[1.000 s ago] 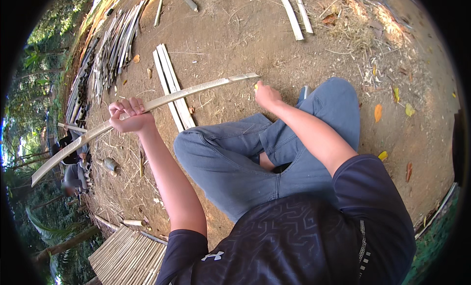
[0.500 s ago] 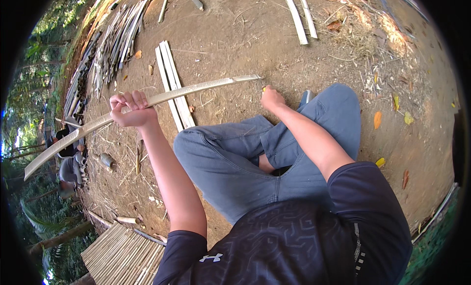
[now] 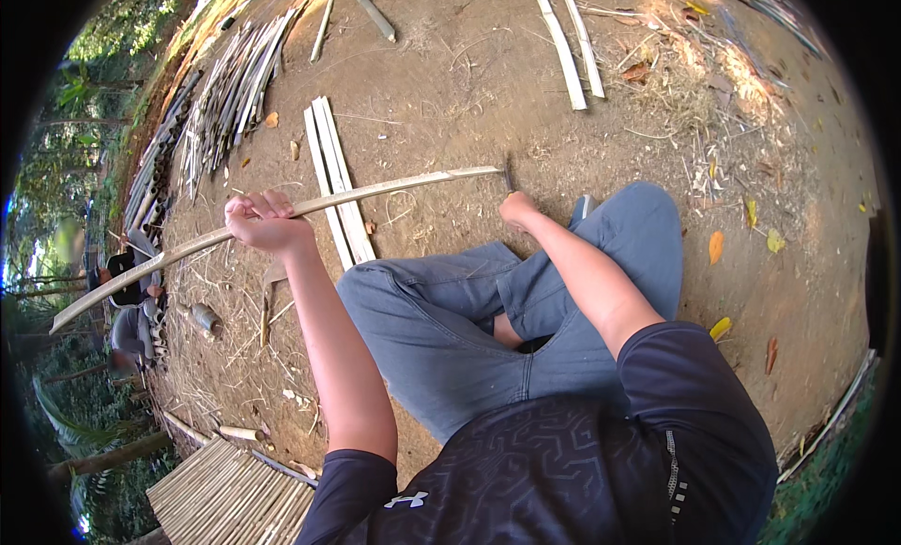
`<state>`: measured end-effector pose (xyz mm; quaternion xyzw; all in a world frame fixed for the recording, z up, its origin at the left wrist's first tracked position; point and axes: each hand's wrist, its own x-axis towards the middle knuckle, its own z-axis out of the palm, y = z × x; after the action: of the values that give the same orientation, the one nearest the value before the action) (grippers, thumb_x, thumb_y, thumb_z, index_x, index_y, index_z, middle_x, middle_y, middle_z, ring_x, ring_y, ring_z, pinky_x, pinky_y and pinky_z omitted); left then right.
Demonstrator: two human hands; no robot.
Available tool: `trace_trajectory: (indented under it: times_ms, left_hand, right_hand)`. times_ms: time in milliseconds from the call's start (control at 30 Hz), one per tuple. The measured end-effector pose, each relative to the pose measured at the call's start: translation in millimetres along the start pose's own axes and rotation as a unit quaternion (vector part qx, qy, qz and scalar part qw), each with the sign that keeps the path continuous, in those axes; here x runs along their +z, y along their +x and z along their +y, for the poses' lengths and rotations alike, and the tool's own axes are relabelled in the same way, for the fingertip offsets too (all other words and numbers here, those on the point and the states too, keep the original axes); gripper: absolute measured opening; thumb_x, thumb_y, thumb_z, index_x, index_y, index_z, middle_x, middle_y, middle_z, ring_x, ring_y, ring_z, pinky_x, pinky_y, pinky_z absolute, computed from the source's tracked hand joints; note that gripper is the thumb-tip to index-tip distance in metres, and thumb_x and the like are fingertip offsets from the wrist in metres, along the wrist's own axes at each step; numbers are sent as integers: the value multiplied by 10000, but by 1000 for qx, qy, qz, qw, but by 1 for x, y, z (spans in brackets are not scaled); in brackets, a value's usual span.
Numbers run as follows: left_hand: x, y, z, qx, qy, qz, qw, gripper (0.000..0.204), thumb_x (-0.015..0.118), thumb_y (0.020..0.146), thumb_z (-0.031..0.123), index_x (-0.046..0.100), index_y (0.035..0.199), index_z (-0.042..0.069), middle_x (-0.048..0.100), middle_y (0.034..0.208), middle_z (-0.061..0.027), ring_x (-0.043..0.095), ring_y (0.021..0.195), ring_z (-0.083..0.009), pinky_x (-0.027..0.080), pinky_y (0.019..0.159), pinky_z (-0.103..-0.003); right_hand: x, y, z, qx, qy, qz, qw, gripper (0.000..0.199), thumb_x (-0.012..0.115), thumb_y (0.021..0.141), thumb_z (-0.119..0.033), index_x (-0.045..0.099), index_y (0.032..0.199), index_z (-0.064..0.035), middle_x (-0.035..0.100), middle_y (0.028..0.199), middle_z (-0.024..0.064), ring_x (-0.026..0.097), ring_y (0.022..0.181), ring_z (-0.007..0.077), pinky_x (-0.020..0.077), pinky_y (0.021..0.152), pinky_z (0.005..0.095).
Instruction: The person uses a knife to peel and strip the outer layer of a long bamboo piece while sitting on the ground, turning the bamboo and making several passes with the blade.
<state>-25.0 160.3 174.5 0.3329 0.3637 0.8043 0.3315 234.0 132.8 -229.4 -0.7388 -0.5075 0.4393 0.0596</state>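
Note:
My left hand (image 3: pixel 267 222) is closed around a long pale bamboo strip (image 3: pixel 404 183), a little way in from the strip's middle toward the left. The strip slants across in front of me, its left end low and its right end higher. At that right end my right hand (image 3: pixel 518 210) grips a knife (image 3: pixel 509 175). Its narrow dark blade points away from me beside the strip's tip; whether the two touch I cannot tell. Most of the knife's handle is hidden in my fist.
Split bamboo slats (image 3: pixel 330 151) lie on the dirt beyond the strip, with two more (image 3: pixel 561 43) farther off. A pile of thin poles (image 3: pixel 239 85) is at the far left. Another person (image 3: pixel 131 282) sits at the left edge. A slatted bamboo panel (image 3: pixel 225 498) is at the lower left.
The knife's dark blade now shows plainly by the strip's right end. My left hand has tilted, and the strip appears narrower, turned more on its edge. The whole view has shifted slightly.

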Motion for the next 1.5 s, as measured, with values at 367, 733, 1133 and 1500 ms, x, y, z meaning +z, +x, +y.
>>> trace_trajectory:
  times_ms: [367,733,1133,1500]
  left_hand:
    - [9,2,9,48,106,101,988,184,464,943,212,470,795,102,279,521,29,280,437,-101,232,419,-276]
    - [25,0,11,43,61,101,992,337,625,953,362,496,831,77,370,490,31,366,402,-73,311,380,-238]
    - [22,17,9,44,76,127,988,383,682,922,409,550,895,50,434,539,29,422,438,-54,314,398,-216]
    - [21,16,-1,40,83,55,994,426,719,884,402,578,988,14,485,547,9,484,452,-84,406,428,-237]
  right_hand:
    - [-38,-63,-52,187,481,-68,854,372,386,1005,-480,462,915,-127,469,649,7,386,436,108,242,354,265]
    - [-46,-47,-22,231,448,154,850,475,392,994,-490,496,759,-91,511,579,28,430,395,139,272,334,321]
    - [-24,-89,-33,98,332,-12,938,318,464,1002,-386,512,1007,-72,566,625,51,462,414,140,306,324,310]
    - [-37,-119,-26,58,398,12,916,254,458,1003,-378,496,995,-127,572,745,49,432,437,125,299,352,302]
